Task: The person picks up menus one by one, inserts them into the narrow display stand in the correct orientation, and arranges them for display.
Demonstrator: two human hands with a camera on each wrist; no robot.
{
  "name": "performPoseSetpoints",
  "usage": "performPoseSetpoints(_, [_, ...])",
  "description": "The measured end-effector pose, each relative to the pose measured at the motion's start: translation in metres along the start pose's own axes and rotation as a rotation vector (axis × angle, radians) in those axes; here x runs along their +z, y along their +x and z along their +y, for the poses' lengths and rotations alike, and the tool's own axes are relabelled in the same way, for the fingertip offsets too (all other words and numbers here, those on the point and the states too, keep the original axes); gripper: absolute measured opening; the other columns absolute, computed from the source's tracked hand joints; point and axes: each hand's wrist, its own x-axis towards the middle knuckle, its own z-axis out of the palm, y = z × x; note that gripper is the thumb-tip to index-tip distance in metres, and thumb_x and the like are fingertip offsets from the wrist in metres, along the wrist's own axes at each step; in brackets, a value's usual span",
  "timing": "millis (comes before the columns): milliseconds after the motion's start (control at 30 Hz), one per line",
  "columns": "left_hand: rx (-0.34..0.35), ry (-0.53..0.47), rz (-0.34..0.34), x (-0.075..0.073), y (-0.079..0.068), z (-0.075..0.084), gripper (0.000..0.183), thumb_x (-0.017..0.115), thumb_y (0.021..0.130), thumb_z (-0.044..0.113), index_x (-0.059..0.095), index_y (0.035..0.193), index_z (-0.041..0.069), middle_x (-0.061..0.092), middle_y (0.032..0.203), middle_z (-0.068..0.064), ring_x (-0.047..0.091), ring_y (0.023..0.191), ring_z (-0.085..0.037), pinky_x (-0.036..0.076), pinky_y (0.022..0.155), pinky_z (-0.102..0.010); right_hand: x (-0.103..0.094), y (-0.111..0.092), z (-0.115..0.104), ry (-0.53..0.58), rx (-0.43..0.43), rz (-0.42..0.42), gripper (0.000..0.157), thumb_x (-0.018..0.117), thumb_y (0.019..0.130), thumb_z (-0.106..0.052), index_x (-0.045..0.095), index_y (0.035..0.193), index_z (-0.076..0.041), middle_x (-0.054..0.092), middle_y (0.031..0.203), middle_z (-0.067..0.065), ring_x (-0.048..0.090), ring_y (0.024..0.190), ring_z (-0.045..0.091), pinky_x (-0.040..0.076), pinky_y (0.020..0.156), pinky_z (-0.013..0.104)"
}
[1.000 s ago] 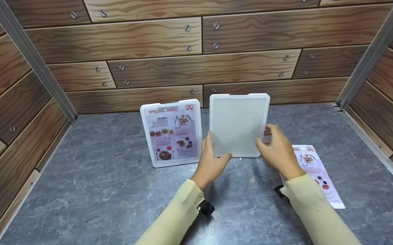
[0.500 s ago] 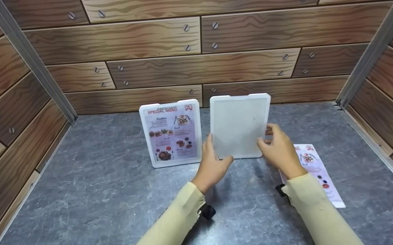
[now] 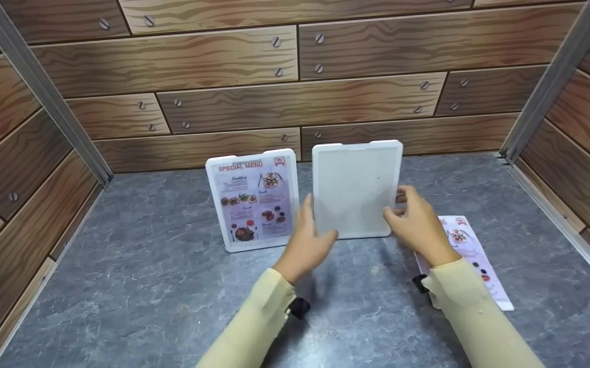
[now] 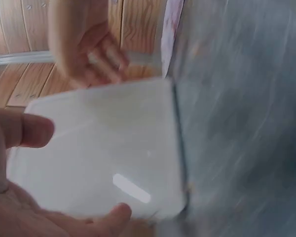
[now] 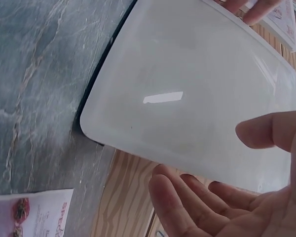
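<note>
A white upright menu display stand (image 3: pixel 353 189) with a blank, glossy panel stands on the grey tabletop. My left hand (image 3: pixel 305 243) is at its lower left edge, fingers straight, with the thumb spread in front of the panel. At the right edge is my right hand (image 3: pixel 417 225), loosely bent, its thumb before the panel and fingertips beside the edge. In the right wrist view, the thumb (image 5: pixel 261 131) and the fingers lie wide apart; whether they touch the stand is unclear. A matching stand (image 3: pixel 254 199) holding a "Special Menu" sheet stands just left of my left hand.
A loose printed menu sheet (image 3: pixel 471 255) lies on the table, partly under my right forearm. Wood-patterned walls (image 3: pixel 233 112) enclose the grey tabletop (image 3: pixel 146 286) at the back and both sides.
My left hand has drawn slightly left and away from the blank stand's lower edge. The right hand and both stands keep nearly the same places; the head view shifts a little.
</note>
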Motion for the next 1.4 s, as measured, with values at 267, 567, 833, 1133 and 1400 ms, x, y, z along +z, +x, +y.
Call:
performPoseSetpoints(267, [0.123,0.010,0.001,-0.030,0.001,0.004,0.071,0.061,0.098,0.012,0.029,0.161,0.007,0.046,0.155,-0.013,0.047,0.142,-0.025,0.041,0.115,-0.038,-0.001,0.000,0.003,-0.080,-0.037,-0.010,0.055,0.058,0.099,-0.020,0.044,0.146,0.005,0.057,0.136,0.028,0.063,0.116,0.042,0.050,0.096,0.058])
performPoseSetpoints(567, [0.213,0.197,-0.055,-0.049,0.005,-0.002,0.044,0.069,0.099,0.021,0.059,0.139,0.006,0.064,0.133,-0.011,0.061,0.121,-0.025,0.051,0.103,-0.043,-0.006,0.000,0.008,-0.243,-0.055,-0.035,0.048,0.060,0.099,-0.020,0.053,0.138,0.007,0.057,0.134,0.029,0.059,0.118,0.045,0.046,0.097,0.062])
performPoseSetpoints(833, [0.192,0.263,-0.029,-0.051,0.004,-0.003,0.044,0.070,0.098,0.024,0.060,0.138,0.009,0.063,0.132,-0.007,0.061,0.119,-0.023,0.051,0.100,-0.039,-0.004,0.000,0.010,-0.286,-0.073,-0.067,0.044,0.065,0.098,-0.024,0.060,0.129,0.007,0.060,0.130,0.028,0.061,0.114,0.043,0.048,0.095,0.062])
performPoseSetpoints(1133, [0.164,0.324,-0.073,-0.048,0.005,-0.002,0.047,0.070,0.098,0.026,0.058,0.140,0.009,0.061,0.135,-0.008,0.060,0.123,-0.025,0.050,0.103,-0.041,-0.009,-0.001,0.013,-0.331,-0.044,-0.115,0.050,0.064,0.100,-0.025,0.056,0.138,0.007,0.056,0.136,0.031,0.053,0.128,0.050,0.042,0.102,0.066])
performPoseSetpoints(1400, [0.158,0.359,-0.089,-0.047,0.004,-0.007,0.045,0.070,0.099,0.026,0.059,0.139,0.011,0.062,0.135,-0.008,0.060,0.123,-0.025,0.050,0.102,-0.041,-0.009,0.001,0.016,-0.327,-0.091,-0.152,0.047,0.066,0.099,-0.025,0.060,0.133,0.007,0.060,0.131,0.031,0.056,0.124,0.049,0.043,0.102,0.065])
